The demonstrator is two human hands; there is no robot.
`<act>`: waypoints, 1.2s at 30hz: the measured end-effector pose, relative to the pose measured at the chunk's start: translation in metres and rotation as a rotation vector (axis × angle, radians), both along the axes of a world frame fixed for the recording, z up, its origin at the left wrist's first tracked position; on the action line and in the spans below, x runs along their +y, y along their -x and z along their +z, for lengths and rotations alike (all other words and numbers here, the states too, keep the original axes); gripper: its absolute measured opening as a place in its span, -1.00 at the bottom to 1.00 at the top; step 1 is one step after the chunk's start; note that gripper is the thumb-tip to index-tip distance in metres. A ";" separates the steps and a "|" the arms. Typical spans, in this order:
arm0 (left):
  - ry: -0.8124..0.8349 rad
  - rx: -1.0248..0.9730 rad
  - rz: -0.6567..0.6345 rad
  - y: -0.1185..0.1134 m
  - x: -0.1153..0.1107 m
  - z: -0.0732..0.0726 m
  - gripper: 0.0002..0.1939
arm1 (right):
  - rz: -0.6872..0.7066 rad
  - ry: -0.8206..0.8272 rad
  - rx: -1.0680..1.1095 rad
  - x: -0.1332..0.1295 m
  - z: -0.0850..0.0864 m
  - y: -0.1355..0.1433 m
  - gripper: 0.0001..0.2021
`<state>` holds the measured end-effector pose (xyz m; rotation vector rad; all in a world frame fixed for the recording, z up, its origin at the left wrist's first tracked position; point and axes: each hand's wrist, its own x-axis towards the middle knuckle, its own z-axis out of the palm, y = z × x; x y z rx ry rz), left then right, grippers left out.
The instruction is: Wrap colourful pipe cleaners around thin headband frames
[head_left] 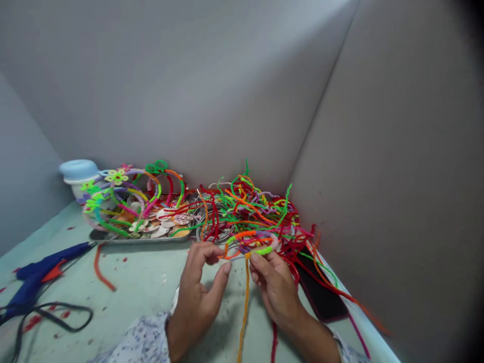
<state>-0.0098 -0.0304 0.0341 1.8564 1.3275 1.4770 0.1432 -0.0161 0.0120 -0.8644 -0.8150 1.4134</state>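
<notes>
My right hand (278, 287) pinches a ring wrapped in coloured pipe cleaner (245, 235) at its near side, between thumb and fingers. The ring shows orange, green and pale purple stretches. From beside my right thumb, a yellow-orange pipe cleaner (244, 312) hangs down toward the table's near edge. My left hand (200, 292) is at the ring's left end with thumb and index finger apart. Its fingertips are close to the ring, and whether they touch it is hard to see. Part of the near side of the ring is hidden by my right fingers.
Behind the ring lies a tangled heap of pipe cleaners (260, 201) beside coiled wire (202, 224). A tray (151, 241) holds discs and several finished-looking flowered rings (117, 176). A blue glue gun (49, 267), a lidded jar (79, 171) and a dark phone-like slab (325, 297) lie around.
</notes>
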 end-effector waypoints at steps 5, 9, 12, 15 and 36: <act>-0.190 0.341 -0.059 0.000 0.002 -0.005 -0.75 | 0.008 0.025 -0.045 -0.001 -0.018 0.004 -0.81; -0.170 0.373 -0.109 -0.002 0.008 -0.012 -0.84 | 0.034 0.024 -0.083 -0.002 -0.029 0.006 -0.80; -0.155 0.383 -0.107 -0.001 0.010 -0.016 -0.92 | 0.055 0.013 -0.091 -0.003 -0.033 0.007 -0.80; -0.169 0.400 -0.104 0.000 0.011 -0.018 -0.94 | 0.067 0.001 -0.077 -0.004 -0.034 0.007 -0.80; -0.430 0.568 -0.125 0.007 0.020 -0.025 -0.92 | 0.016 0.074 -0.183 -0.006 -0.033 0.010 -0.70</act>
